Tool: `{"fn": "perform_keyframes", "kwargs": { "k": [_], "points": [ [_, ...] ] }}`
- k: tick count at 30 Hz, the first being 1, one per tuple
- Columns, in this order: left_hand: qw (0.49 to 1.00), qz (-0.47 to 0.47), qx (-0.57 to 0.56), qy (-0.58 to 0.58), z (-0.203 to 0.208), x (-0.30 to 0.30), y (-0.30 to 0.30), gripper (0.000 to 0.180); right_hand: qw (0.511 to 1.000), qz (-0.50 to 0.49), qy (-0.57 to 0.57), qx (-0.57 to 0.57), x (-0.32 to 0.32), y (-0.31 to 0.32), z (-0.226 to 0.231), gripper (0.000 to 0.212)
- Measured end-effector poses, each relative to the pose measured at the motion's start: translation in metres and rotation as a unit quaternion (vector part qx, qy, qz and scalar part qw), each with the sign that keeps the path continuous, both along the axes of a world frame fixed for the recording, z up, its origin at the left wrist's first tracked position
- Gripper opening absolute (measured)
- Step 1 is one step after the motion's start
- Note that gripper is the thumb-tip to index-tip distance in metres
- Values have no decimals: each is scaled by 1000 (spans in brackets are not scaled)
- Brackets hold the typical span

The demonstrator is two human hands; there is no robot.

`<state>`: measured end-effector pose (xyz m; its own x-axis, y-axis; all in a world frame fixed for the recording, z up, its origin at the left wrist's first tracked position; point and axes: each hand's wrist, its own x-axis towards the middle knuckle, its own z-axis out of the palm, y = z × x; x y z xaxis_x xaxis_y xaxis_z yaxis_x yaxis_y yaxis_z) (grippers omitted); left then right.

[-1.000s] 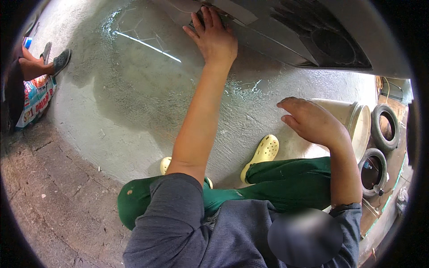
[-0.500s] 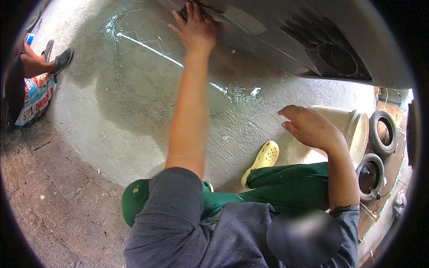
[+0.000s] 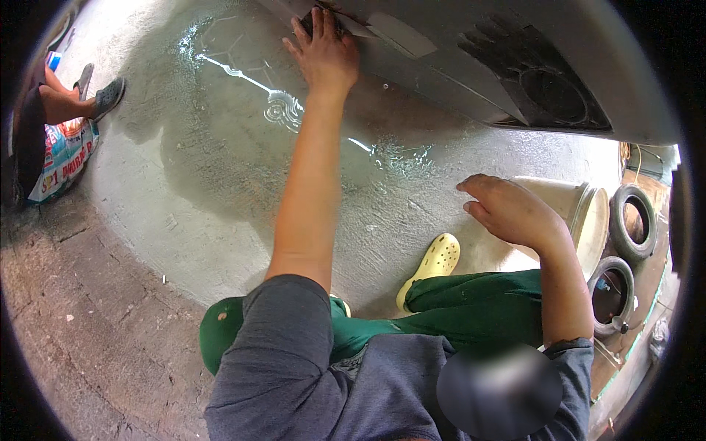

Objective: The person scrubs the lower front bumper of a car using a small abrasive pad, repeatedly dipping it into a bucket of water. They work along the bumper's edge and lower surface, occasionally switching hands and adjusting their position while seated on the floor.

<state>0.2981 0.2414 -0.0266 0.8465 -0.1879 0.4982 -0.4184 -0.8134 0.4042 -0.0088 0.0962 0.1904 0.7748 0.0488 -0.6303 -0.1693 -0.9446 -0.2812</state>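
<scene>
My left hand [image 3: 323,62] reaches far forward, fingers spread and pressed over a dark flat piece [image 3: 304,23] at the lower edge of a grey car bumper [image 3: 434,77]. Most of that piece is hidden under the fingers, so its exact kind cannot be told. My right hand [image 3: 515,212] hangs in the air with bent fingers, thumb apart, nothing in it. Just beyond it is a whitish plastic bucket [image 3: 581,202], partly covered by the hand and wrist. On the bumper's right side is a black vented recess [image 3: 544,84] with a round inset.
Water [image 3: 250,110] pools on the concrete under the bumper. Two small tyres [image 3: 631,220] lie at the right. At the left, another person's sandalled foot [image 3: 109,97] is beside a printed sack [image 3: 70,158]. My yellow clog [image 3: 439,257] is on the floor below my right hand.
My left hand has shifted very slightly right and toward me. Round ripples now break the bright reflection in the puddle. My right hand stays where it was.
</scene>
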Motion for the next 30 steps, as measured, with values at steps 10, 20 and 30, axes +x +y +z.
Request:
{"fn": "perform_keyframes", "kwargs": {
  "k": [10,20,30],
  "points": [
    [996,58,64,36,10,34,7,60,999,-22,24,7,0,9,7,35],
    [975,11,220,23,-2,145,55,60,1000,-6,-21,5,2,13,13,35],
    [982,7,185,32,8,109,69,56,1000,-25,-8,-14,-15,9,19,36]
  ]
}}
